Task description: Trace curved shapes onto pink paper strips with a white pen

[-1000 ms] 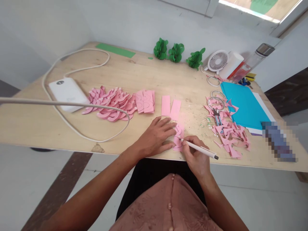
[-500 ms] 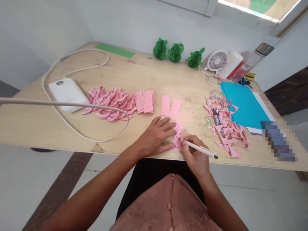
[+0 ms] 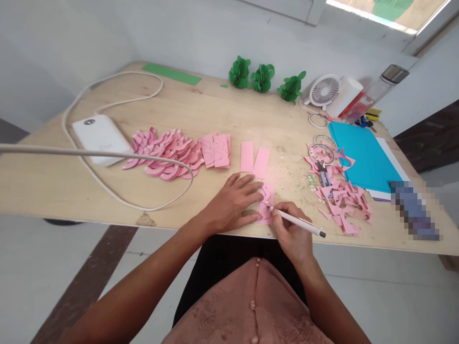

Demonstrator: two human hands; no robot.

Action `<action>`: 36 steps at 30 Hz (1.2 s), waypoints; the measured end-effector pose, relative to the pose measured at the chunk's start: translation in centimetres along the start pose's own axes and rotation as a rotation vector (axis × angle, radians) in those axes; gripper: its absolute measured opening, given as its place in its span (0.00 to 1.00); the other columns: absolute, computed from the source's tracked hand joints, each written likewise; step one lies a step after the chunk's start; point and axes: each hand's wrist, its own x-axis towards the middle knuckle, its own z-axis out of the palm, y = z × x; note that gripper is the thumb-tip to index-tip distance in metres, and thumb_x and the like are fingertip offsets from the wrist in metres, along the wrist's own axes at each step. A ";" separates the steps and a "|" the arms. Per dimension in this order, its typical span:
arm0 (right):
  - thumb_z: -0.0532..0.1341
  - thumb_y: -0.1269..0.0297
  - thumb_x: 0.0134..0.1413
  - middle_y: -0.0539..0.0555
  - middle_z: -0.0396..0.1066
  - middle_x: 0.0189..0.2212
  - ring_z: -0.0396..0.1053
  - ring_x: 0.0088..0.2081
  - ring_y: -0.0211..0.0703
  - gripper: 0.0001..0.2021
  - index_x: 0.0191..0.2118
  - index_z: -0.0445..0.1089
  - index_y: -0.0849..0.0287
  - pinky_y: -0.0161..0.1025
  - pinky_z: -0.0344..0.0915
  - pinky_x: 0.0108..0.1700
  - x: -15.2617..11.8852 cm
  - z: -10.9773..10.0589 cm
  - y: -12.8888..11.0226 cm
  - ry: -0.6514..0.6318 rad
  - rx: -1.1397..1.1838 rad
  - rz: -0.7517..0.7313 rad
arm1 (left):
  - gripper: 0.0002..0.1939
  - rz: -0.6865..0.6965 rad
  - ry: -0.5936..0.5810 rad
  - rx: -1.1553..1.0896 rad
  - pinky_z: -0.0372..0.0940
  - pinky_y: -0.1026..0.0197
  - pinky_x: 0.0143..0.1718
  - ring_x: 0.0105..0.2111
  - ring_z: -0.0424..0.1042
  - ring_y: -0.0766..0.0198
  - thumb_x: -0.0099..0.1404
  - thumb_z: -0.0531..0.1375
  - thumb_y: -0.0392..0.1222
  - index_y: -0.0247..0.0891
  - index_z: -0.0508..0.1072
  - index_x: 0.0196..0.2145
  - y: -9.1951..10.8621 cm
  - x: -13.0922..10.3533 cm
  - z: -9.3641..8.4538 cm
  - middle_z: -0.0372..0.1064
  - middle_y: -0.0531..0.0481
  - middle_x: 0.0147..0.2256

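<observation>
The right hand (image 3: 293, 238) has its grip closed on a slim white pen with a dark end (image 3: 299, 222), the tip at a pink rectangular paper strip with drawn curves (image 3: 265, 214). This strip lies at the front edge of the pale wooden surface (image 3: 211, 110); the left hand (image 3: 231, 204), grip open and palm down, touches its left side. Pink cut-outs (image 3: 172, 153) lie toward the left edge, pink scraps (image 3: 346, 203) toward the right. Green paper figures (image 3: 263, 79) line the back edge, by a pale wall (image 3: 201, 33).
</observation>
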 end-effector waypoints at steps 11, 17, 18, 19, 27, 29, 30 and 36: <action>0.56 0.67 0.53 0.50 0.72 0.26 0.68 0.31 0.42 0.04 0.31 0.68 0.55 0.39 0.63 0.35 -0.1 -0.1 0.1 0.008 -0.034 -0.025 | 0.12 0.005 0.011 -0.016 0.47 0.42 0.61 0.62 0.52 0.48 0.64 0.58 0.49 0.43 0.71 0.43 0.0 0.0 0.0 0.63 0.47 0.58; 0.56 0.68 0.52 0.50 0.72 0.26 0.68 0.30 0.42 0.04 0.30 0.67 0.55 0.39 0.63 0.35 -0.1 -0.1 0.1 0.016 -0.044 -0.033 | 0.13 0.001 0.006 -0.006 0.47 0.42 0.61 0.62 0.51 0.47 0.64 0.58 0.49 0.43 0.70 0.43 0.0 0.0 0.0 0.62 0.47 0.58; 0.56 0.68 0.52 0.50 0.72 0.26 0.68 0.30 0.42 0.04 0.30 0.67 0.56 0.39 0.63 0.35 -0.1 -0.1 0.1 0.015 -0.045 -0.031 | 0.13 0.001 0.005 -0.004 0.47 0.42 0.61 0.62 0.51 0.47 0.64 0.58 0.49 0.43 0.70 0.43 -0.1 0.0 0.0 0.62 0.47 0.59; 0.56 0.68 0.52 0.50 0.72 0.26 0.68 0.30 0.42 0.04 0.30 0.67 0.56 0.39 0.62 0.34 -0.1 -0.1 0.1 0.015 -0.045 -0.029 | 0.13 0.002 0.003 -0.003 0.47 0.42 0.61 0.62 0.51 0.47 0.64 0.58 0.49 0.43 0.70 0.43 -0.1 0.0 0.0 0.62 0.47 0.59; 0.56 0.68 0.52 0.50 0.71 0.26 0.68 0.30 0.42 0.04 0.30 0.67 0.56 0.39 0.62 0.34 -0.1 0.0 0.2 0.012 -0.044 -0.015 | 0.13 0.007 -0.011 -0.001 0.47 0.43 0.61 0.62 0.51 0.47 0.64 0.58 0.49 0.42 0.70 0.43 0.0 0.0 -0.1 0.62 0.46 0.59; 0.56 0.68 0.52 0.50 0.71 0.26 0.68 0.30 0.42 0.04 0.30 0.67 0.56 0.39 0.62 0.34 -0.1 0.1 0.2 0.011 -0.038 -0.012 | 0.13 0.009 -0.009 -0.002 0.47 0.43 0.61 0.62 0.51 0.47 0.63 0.59 0.49 0.42 0.70 0.43 0.0 0.0 -0.1 0.62 0.46 0.59; 0.56 0.68 0.52 0.50 0.71 0.26 0.67 0.30 0.42 0.04 0.30 0.67 0.56 0.39 0.62 0.34 -0.1 0.1 0.3 0.010 -0.035 -0.012 | 0.13 0.010 -0.006 -0.002 0.47 0.43 0.61 0.62 0.51 0.47 0.63 0.59 0.49 0.42 0.70 0.43 0.0 0.0 -0.1 0.62 0.47 0.59; 0.56 0.67 0.52 0.50 0.71 0.26 0.67 0.30 0.42 0.04 0.30 0.67 0.56 0.39 0.61 0.34 -0.2 0.1 0.4 0.013 -0.025 -0.014 | 0.13 0.005 0.007 0.001 0.46 0.43 0.61 0.62 0.52 0.48 0.62 0.60 0.48 0.42 0.70 0.44 0.0 -0.1 0.1 0.62 0.47 0.59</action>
